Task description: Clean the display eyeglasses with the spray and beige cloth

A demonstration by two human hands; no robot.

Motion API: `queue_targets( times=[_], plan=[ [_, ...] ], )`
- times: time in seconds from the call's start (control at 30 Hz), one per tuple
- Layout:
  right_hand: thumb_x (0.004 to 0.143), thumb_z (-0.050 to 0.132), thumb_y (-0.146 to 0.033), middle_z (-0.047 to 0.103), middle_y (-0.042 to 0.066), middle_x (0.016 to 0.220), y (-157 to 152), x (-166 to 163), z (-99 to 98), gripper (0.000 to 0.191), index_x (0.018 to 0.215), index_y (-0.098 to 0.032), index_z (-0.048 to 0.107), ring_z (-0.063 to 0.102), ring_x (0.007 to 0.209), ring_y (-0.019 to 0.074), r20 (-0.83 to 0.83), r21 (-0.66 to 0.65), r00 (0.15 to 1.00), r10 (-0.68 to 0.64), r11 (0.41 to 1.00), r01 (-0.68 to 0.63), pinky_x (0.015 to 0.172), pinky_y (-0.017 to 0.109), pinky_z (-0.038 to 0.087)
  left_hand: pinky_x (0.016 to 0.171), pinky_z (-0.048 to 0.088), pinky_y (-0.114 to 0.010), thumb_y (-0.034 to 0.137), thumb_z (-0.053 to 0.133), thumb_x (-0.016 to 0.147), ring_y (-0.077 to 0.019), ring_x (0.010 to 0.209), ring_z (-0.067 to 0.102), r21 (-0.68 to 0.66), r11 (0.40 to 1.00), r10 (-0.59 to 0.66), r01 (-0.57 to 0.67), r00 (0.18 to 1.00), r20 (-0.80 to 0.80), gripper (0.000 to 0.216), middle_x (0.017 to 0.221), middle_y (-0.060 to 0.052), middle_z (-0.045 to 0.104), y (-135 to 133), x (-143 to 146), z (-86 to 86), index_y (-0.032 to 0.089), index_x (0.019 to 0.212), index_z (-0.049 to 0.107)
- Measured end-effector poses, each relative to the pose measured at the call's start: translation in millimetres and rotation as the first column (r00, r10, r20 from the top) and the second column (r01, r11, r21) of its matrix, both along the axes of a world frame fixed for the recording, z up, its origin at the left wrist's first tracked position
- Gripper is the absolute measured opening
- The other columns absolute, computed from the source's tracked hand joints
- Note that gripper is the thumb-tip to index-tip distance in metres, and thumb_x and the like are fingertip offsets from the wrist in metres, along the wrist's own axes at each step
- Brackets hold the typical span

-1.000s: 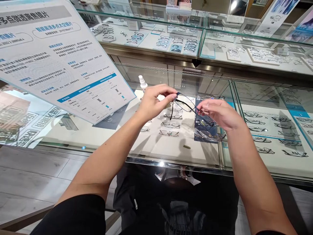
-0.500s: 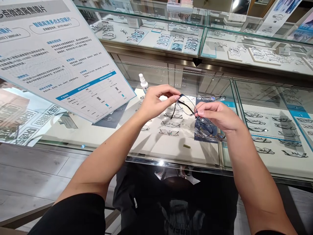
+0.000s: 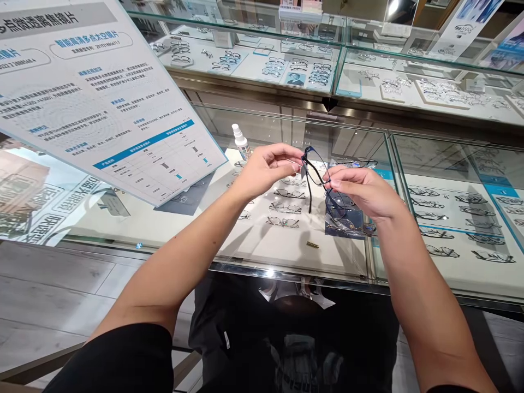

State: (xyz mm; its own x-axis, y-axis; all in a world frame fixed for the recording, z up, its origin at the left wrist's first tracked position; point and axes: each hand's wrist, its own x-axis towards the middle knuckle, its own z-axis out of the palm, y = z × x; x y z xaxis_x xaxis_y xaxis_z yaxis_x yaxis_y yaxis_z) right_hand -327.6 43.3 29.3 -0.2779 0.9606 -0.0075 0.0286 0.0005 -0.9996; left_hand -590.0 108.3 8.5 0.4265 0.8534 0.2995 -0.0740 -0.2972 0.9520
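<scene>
A pair of dark blue-framed eyeglasses [image 3: 314, 170] is held above the glass counter, one dark temple hanging down. My right hand [image 3: 362, 188] pinches the frame near its middle between thumb and fingers. At the hinge corner on the other side are the curled fingertips of my left hand [image 3: 272, 168], closed on the frame's edge; the exact contact there is partly hidden. Behind my left hand stands a white spray bottle [image 3: 241, 141]. Below the eyeglasses, a small brass-coloured stick-like piece [image 3: 313, 244] lies near the counter's front.
The glass display counter [image 3: 286, 267] contains rows of eyeglasses [image 3: 285, 208]. A large printed sign [image 3: 123, 103] leans in from the left, close to my left forearm. Another glass showcase [image 3: 262, 90] with frames runs along the back.
The eyeglasses have turned, and their hanging temple has swung to the right. My left hand has shifted slightly at the hinge corner; my right hand stays nearly in place.
</scene>
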Motion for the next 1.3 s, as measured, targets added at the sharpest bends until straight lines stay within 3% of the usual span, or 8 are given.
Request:
queue_targets(
  times=[0.13, 0.23, 0.33, 0.5, 0.67, 0.9, 1.13, 1.3],
  plan=[
    [0.075, 0.096, -0.053, 0.081, 0.006, 0.12, 1.4, -2.3, -5.0, 0.027, 0.084, -0.03, 0.089, 0.072, 0.117, 0.0252, 0.002, -0.025, 1.0, 0.019, 1.0, -0.019, 0.111, 0.043, 0.05, 0.078, 0.067, -0.035, 0.045, 0.091, 0.081, -0.0201, 0.087, 0.079, -0.054, 0.995, -0.082, 0.085, 0.995, 0.052, 0.037, 0.1, -0.008, 0.082, -0.7, 5.5, -5.0, 0.023, 0.108, 0.08],
    [0.075, 0.096, -0.054, 0.085, 0.006, 0.11, 1.1, -4.9, -7.9, 0.028, 0.087, -0.03, 0.089, 0.075, 0.113, 0.0258, -0.012, -0.062, 0.999, 0.046, 0.997, -0.047, 0.112, 0.044, 0.051, 0.083, 0.067, -0.037, 0.045, 0.092, 0.08, -0.0215, 0.092, 0.08, -0.116, 0.981, -0.147, 0.158, 0.984, 0.104, 0.04, 0.103, -0.008, 0.082, -2.8, 9.2, -6.3, 0.023, 0.111, 0.078],
    [0.074, 0.096, -0.055, 0.086, 0.006, 0.102, 0.7, -7.9, -11.0, 0.032, 0.09, -0.028, 0.089, 0.077, 0.105, 0.0249, 0.001, -0.04, 1.0, -0.028, 0.999, 0.028, 0.107, 0.043, 0.054, 0.086, 0.064, -0.036, 0.039, 0.088, 0.083, -0.0213, 0.097, 0.079, -0.194, 0.967, -0.151, 0.167, 0.984, 0.097, 0.036, 0.106, -0.009, 0.082, -6.2, 11.4, -5.3, 0.022, 0.113, 0.076],
    [0.08, 0.091, -0.051, 0.087, 0.007, 0.106, 2.2, -12.9, -17.6, 0.029, 0.092, -0.024, 0.088, 0.078, 0.106, 0.0264, 0.038, 0.114, 0.979, -0.202, 0.974, 0.197, 0.101, 0.043, 0.058, 0.068, 0.052, -0.026, 0.025, 0.08, 0.087, -0.0122, 0.072, 0.066, -0.12, 0.986, 0.099, -0.119, 0.982, -0.161, 0.013, 0.084, -0.003, 0.075, -13.7, 13.1, -0.9, 0.017, 0.097, 0.079],
    [0.092, 0.08, -0.038, 0.086, 0.008, 0.11, -2.1, -25.1, -22.6, 0.016, 0.091, -0.024, 0.086, 0.078, 0.107, 0.0278, 0.188, 0.421, 0.886, -0.423, 0.85, 0.317, 0.098, 0.045, 0.058, 0.054, 0.03, -0.027, 0.04, 0.076, 0.093, -0.0091, 0.057, 0.042, -0.142, 0.99, -0.012, -0.021, 0.974, -0.227, 0.025, 0.068, -0.001, 0.066, -28.6, 19.1, 7.1, 0.017, 0.095, 0.087],
    [0.1, 0.069, -0.034, 0.084, 0.009, 0.118, -11.7, -42.7, -33.2, 0.018, 0.1, -0.025, 0.084, 0.077, 0.112, 0.0308, 0.347, 0.704, 0.735, -0.582, 0.679, 0.205, 0.102, 0.052, 0.058, 0.057, 0.03, -0.028, 0.058, 0.09, 0.08, -0.0091, 0.06, 0.039, -0.272, 0.961, 0.014, -0.043, 0.994, -0.107, 0.044, 0.064, 0.0, 0.061, -38.8, 29.7, 0.4, 0.016, 0.092, 0.086],
    [0.103, 0.064, -0.034, 0.08, 0.011, 0.132, -13.5, -48.7, -42.0, 0.025, 0.117, -0.024, 0.082, 0.073, 0.121, 0.0317, 0.426, 0.736, 0.691, -0.584, 0.668, 0.111, 0.109, 0.054, 0.056, 0.059, 0.033, -0.027, 0.054, 0.095, 0.072, -0.0102, 0.063, 0.045, -0.299, 0.949, 0.084, -0.103, 0.994, -0.074, 0.042, 0.073, -0.002, 0.067, -31.8, 30.3, -7.0, 0.016, 0.083, 0.082],
    [0.103, 0.064, -0.034, 0.077, 0.012, 0.134, -16.5, -52.7, -38.0, 0.023, 0.117, -0.024, 0.079, 0.07, 0.122, 0.0314, 0.423, 0.75, 0.691, -0.586, 0.654, 0.096, 0.108, 0.051, 0.053, 0.058, 0.028, -0.028, 0.054, 0.086, 0.081, -0.011, 0.059, 0.038, -0.175, 0.965, 0.17, -0.194, 0.976, -0.139, 0.038, 0.064, 0.003, 0.052, -26.2, 29.1, -14.2, 0.018, 0.085, 0.074]
  ],
)
